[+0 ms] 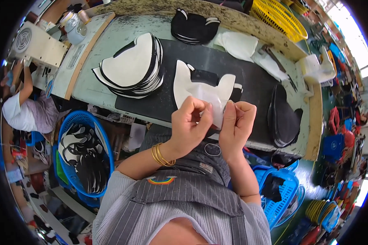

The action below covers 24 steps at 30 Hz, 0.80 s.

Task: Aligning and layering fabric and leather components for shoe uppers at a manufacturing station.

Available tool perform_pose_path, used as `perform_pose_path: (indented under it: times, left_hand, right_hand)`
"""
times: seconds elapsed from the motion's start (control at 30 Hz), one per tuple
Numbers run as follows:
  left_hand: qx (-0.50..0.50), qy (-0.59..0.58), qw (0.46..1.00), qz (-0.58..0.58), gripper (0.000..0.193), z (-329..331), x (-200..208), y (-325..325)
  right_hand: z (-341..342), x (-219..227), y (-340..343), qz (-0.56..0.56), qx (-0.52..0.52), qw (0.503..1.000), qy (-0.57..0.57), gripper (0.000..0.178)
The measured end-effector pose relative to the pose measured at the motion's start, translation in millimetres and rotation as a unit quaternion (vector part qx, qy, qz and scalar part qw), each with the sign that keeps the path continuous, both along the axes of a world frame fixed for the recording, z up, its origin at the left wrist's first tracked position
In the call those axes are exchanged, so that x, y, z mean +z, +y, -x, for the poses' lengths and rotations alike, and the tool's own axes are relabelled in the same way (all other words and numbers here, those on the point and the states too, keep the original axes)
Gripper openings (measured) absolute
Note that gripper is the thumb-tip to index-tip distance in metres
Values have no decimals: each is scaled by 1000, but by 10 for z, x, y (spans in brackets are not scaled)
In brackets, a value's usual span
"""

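My left hand (191,123) and my right hand (236,127) are raised close together at the front edge of the table, fingers closed in a pinch. Between them is a thin translucent white sheet (218,112), gripped at its near part by both hands. Just beyond, a white U-shaped cut piece (183,85) lies on the black mat (216,59), partly covered by the sheet and my fingers. A small black piece (204,76) shows between its two arms. Left of it is a stack of rounded white pieces with black edges (129,67).
Black cut pieces lie at the back (195,27) and right (279,116). White sheets (237,45) lie near the raised back ledge. Blue baskets stand low at left (61,163) and right (288,188). Another person (26,110) works at far left beside a beige machine (39,45).
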<state>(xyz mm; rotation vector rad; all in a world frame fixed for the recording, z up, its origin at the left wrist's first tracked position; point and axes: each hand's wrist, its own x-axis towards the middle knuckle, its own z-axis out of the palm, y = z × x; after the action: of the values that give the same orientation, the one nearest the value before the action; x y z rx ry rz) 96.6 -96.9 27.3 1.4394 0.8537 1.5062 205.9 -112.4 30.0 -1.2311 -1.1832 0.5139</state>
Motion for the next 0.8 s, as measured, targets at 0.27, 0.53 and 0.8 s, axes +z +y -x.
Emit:
perform_pose_path:
  times: [0.27,0.53,0.8]
  left_hand:
    - [-87,-54,983,153,11,894,-95,125]
    - [-418,-35,860,292,17,683,187,59]
    - [-276,-66,896,341,23,700,143,5]
  right_hand:
    - [-1468,-825,-917,171,-68,919,-349,12]
    - [-434,352,-393,53,186,968,-160,26]
    - [-157,41,-254,150,223,961,65,8]
